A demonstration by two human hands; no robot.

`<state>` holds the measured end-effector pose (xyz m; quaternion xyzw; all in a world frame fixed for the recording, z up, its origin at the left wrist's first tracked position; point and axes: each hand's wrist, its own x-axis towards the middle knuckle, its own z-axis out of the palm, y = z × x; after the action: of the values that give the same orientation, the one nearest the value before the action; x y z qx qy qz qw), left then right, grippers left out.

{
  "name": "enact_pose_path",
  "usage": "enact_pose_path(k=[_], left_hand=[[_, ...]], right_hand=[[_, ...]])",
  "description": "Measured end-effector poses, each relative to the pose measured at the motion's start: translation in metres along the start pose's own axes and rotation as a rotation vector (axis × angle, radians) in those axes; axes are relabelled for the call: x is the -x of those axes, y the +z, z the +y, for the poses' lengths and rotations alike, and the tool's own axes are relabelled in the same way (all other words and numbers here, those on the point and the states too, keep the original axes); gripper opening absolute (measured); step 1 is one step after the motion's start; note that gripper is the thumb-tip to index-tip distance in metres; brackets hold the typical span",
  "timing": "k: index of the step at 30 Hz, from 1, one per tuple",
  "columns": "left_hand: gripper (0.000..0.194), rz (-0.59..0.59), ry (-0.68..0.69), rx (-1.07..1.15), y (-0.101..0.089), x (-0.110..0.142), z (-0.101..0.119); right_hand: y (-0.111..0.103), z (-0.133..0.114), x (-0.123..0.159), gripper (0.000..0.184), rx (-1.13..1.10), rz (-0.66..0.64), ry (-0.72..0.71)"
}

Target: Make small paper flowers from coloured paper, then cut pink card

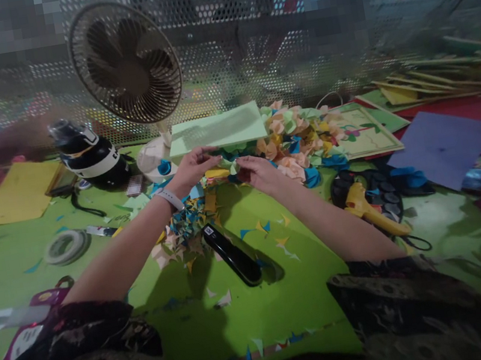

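Between my two hands is a small light-green paper flower (229,165), pinched at its edges. My left hand (195,167) grips its left side with thumb and fingers. From the right, the fingertips of my right hand (258,171) close on the same paper. Just behind them stands a pale green box (217,130). A heap of peach, green, yellow and blue paper flowers (291,141) lies to the right of my right hand. Below my left hand are many small paper scraps (186,228). A black stapler-like tool (233,255) lies on the green table nearer to me.
A fan (126,64) and a black bottle (90,155) stand at the back left, before a perforated metal screen (218,37). A tape roll (67,247) lies left. To the right are a yellow glue gun (371,211) and a purple paper sheet (442,145).
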<state>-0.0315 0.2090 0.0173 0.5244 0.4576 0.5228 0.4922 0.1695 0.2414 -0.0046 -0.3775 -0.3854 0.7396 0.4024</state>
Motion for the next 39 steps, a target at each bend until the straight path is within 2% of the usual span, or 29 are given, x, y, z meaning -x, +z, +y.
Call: enact_pose_path(k=[3,9,14,19,23,27,30,34,36,39], left_hand=[[0.038,-0.073,-0.047,0.041,0.002,0.001,0.000],[0.042,-0.059,-0.070,0.048,0.008,0.001,-0.002],[0.042,-0.111,-0.076,-0.018,0.012,0.002,0.000],[0.042,-0.131,-0.068,-0.056,0.012,0.002,0.000],[0.047,-0.112,-0.085,0.033,0.011,0.004,0.000],[0.042,-0.132,-0.112,0.142,0.009,0.006,-0.002],[0.040,-0.036,0.030,-0.020,0.010,0.007,-0.005],[0.039,0.105,0.359,-0.456,0.012,0.012,0.001],[0.044,0.122,0.500,-0.619,0.015,0.015,0.006],[0.037,0.076,0.580,-0.748,0.018,0.016,0.009]], right_hand=[[0.004,-0.001,0.003,0.024,-0.007,0.001,0.012],[0.014,0.000,0.008,0.016,0.005,0.030,0.036],[0.018,0.001,0.014,0.023,0.018,0.045,0.025],[0.020,0.002,0.016,0.034,0.054,0.079,-0.066],[0.018,0.001,0.012,0.037,0.001,0.127,-0.130],[0.015,-0.001,0.010,0.035,-0.013,0.134,-0.138],[0.014,-0.001,0.010,0.036,0.020,0.157,-0.185],[0.013,0.000,0.011,0.036,0.139,0.205,-0.294],[0.013,0.001,0.011,0.035,0.183,0.203,-0.325],[0.013,0.002,0.011,0.035,0.200,0.194,-0.344]])
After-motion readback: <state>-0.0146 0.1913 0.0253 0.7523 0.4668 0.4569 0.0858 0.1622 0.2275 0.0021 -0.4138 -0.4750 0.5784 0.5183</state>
